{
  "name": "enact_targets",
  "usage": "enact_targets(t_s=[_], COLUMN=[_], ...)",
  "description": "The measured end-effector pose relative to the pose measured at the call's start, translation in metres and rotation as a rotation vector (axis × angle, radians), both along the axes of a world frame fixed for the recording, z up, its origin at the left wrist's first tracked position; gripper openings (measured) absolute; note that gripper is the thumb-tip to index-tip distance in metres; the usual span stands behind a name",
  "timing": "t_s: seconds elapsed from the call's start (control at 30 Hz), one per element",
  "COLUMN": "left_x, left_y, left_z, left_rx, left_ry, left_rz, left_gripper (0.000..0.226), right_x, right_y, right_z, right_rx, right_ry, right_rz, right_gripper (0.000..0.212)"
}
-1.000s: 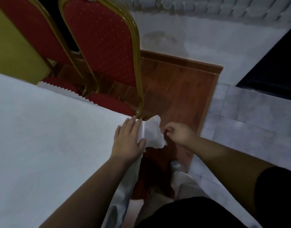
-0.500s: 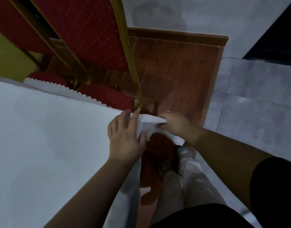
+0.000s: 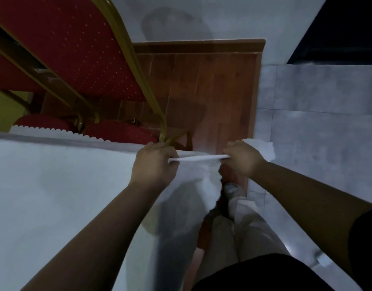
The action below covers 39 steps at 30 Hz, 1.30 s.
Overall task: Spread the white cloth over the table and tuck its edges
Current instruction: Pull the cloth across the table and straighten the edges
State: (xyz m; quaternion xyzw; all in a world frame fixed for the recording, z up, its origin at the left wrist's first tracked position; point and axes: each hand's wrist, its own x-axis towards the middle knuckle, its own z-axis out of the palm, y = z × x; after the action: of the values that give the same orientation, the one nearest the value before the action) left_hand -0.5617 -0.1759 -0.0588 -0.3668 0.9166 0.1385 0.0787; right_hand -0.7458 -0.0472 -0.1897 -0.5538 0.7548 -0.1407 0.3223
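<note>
The white cloth (image 3: 54, 196) already covers the bench, and at its corner I pull a fold taut between my hands so the loose corner can be tucked neatly. My left hand (image 3: 154, 162) pins the fabric at the corner, fingers curled round the fold; my right hand (image 3: 242, 159) pinches the other end. It looks thin, matte, scallop-edged. A red chair (image 3: 71, 51) stands just behind.

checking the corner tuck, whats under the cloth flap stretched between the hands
Below the flap show wood floor, a shoe and pale trousers. The cloth hides the table itself.
</note>
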Motion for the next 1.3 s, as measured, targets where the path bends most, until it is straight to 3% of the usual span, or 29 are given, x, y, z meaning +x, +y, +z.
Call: enact_targets(t_s=[0.13, 0.3, 0.47, 0.6, 0.87, 1.03, 1.1, 1.17, 1.23, 1.3], left_x=[0.003, 0.004, 0.011, 0.010, 0.006, 0.008, 0.009, 0.009, 0.010, 0.011], left_y=[-0.002, -0.004, -0.003, 0.000, 0.006, 0.006, 0.006, 0.007, 0.007, 0.005], left_z=[-0.006, -0.012, -0.013, -0.011, -0.005, -0.006, -0.006, -0.007, -0.010, -0.013], left_rx=[-0.025, -0.049, -0.043, -0.041, -0.024, -0.056, -0.066, -0.080, -0.088, -0.068], left_ry=[0.005, -0.033, 0.038, 0.068, 0.111, 0.108, 0.112, 0.109, 0.100, 0.111], left_rz=[-0.054, -0.108, -0.095, -0.085, -0.038, -0.077, -0.084, -0.101, -0.121, -0.122], left_gripper=[0.015, 0.023, 0.023, 0.036, 0.038, 0.038, 0.037, 0.036, 0.033, 0.024], right_x=[-0.011, -0.027, -0.055, -0.081, -0.115, -0.105, -0.080, -0.039, 0.006, 0.040], right_y=[0.016, 0.034, 0.050, 0.057, 0.071, 0.062, 0.040, 0.008, -0.026, -0.050], right_z=[-0.037, -0.049, -0.051, -0.041, -0.034, -0.031, -0.021, 0.005, 0.040, 0.057], right_rx=[0.018, -0.075, 0.233, 0.356, 0.533, 0.622, 0.485, 0.182, 0.023, -0.008], right_ry=[0.052, 0.108, 0.048, 0.097, 0.231, 0.534, 0.422, 0.132, -0.179, -0.274], right_rz=[-0.102, -0.192, -0.111, -0.169, -0.211, -0.117, -0.095, 0.021, 0.114, 0.198], right_gripper=[0.026, 0.016, 0.017, 0.020, 0.030, 0.034, 0.050, 0.056, 0.055, 0.040])
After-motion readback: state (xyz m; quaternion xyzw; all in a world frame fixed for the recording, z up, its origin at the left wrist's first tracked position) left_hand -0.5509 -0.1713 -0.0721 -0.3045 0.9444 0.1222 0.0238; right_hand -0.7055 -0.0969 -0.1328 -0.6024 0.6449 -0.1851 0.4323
